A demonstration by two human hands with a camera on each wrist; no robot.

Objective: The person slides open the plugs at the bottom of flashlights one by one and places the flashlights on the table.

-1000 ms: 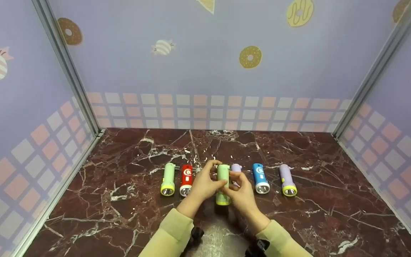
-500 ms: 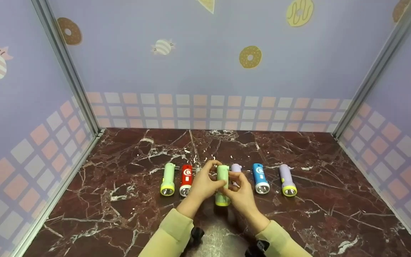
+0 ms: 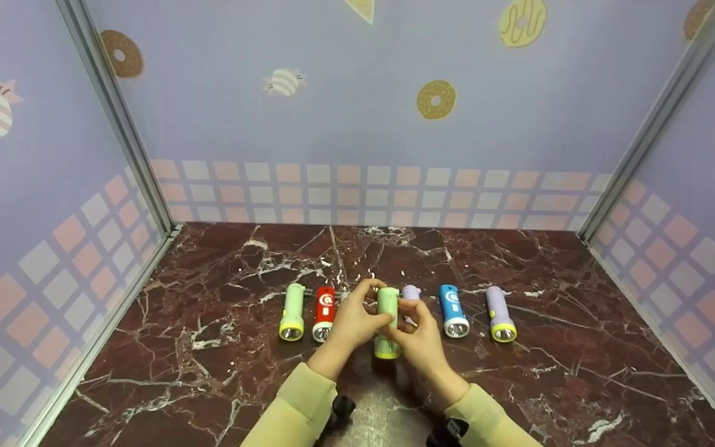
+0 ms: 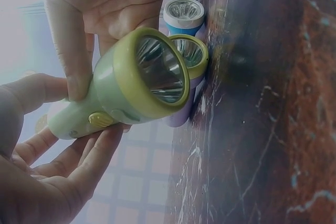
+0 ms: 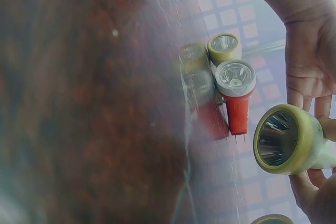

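Observation:
A pale green flashlight [image 3: 388, 303] with a yellow rim is held between both hands over the table, lens end toward the person. From its left side, my left hand [image 3: 354, 318] pinches the body with thumb and fingers. My right hand [image 3: 424, 335] grips it from the other side. The left wrist view shows the flashlight's lens [image 4: 161, 71], unlit, and a yellow ribbed switch [image 4: 101, 119] on the body. Left of the hands lie a red flashlight [image 3: 325, 307] and another green flashlight [image 3: 293, 310]. A lilac flashlight [image 3: 411, 292] is partly hidden behind the right hand.
A blue flashlight [image 3: 452, 310] and a second lilac flashlight [image 3: 499, 310] lie to the right. Two metal prongs stick out of the red flashlight's tail in the right wrist view. Patterned walls [image 3: 357, 124] enclose the dark red marbled table [image 3: 208, 372] at the back and sides.
The held flashlight has shifted very slightly left and toward the person. Both hands keep their hold, and the flashlights on the table stay where they were.

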